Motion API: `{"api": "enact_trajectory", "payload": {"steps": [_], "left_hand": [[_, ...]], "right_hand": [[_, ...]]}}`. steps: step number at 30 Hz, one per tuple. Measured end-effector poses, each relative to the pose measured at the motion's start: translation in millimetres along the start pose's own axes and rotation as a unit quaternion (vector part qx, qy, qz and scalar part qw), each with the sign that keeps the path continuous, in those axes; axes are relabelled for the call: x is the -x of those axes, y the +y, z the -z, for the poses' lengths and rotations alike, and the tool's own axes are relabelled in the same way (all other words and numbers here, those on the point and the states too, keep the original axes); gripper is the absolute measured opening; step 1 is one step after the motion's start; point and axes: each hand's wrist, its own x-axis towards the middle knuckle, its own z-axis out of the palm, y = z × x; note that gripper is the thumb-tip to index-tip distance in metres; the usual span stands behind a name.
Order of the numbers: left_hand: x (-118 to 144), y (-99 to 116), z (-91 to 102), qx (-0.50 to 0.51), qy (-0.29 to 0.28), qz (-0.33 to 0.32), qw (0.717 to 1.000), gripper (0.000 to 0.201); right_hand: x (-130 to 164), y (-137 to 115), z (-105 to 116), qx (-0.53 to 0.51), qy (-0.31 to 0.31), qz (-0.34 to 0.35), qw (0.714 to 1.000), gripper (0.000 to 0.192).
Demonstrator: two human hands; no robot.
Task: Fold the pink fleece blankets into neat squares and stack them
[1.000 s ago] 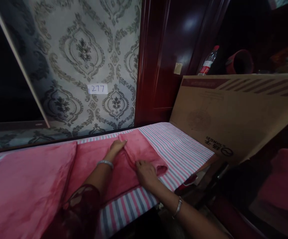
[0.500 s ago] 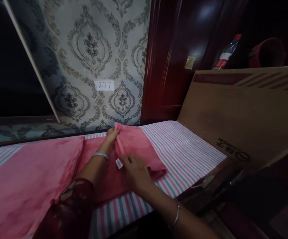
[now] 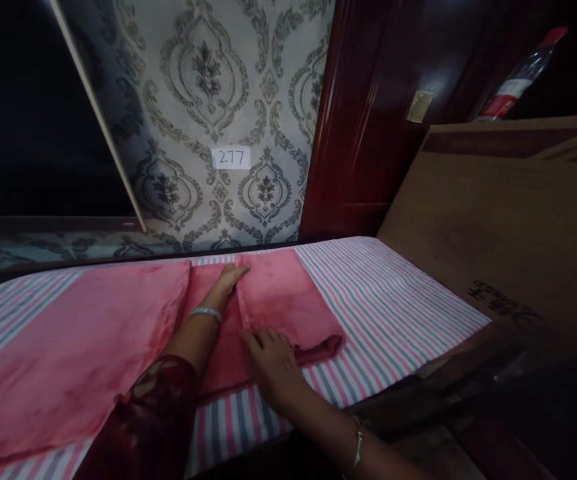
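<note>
folded towel (image 3: 288,307) on striped sheet (image 3: 393,300), cardboard (image 3: 508,227) right

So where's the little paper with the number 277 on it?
The 277 label is stuck on the patterned wallpaper, upper middle of the head view, left of the dark red wooden door frame and above the pink cloth under both hands.

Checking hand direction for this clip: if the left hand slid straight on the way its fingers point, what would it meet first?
Probably the dark ledge under the patterned wallpaper, after the left hand leaves the pink fleece cloth; depth is unclear.
</note>
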Motion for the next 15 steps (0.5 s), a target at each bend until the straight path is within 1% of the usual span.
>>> {"api": "enact_trajectory", "payload": {"steps": [3,6,10,13,15], "left_hand": [[5.5,-0.6,4.3,-0.007,-0.029,0.003,1.0,0.028],[9.3,-0.5,7.2,-0.019,-0.036,0.008,0.999,0.022],[9.8,3.7,2.2,-0.028,-0.043,0.012,0.999,0.023],[11.4,6.1,-2.4,-0.021,-0.059,0.013,0.998,0.024],[14.2,5.8,-2.0,-0.017,-0.066,0.02,0.997,0.026]], "right_hand": [[-2.2,5.8,2.2,-0.046,0.004,-0.026,0.999,0.053],[-3.6,12.6,2.3,-0.102,0.022,-0.04,0.994,0.057],[-3.6,23.3,1.5,-0.158,0.074,-0.029,0.984,0.057],[-3.6,32.0,3.8,-0.17,0.117,-0.027,0.978,0.056],[-4.2,37.0,4.9,-0.172,0.136,-0.019,0.975,0.056]]}}
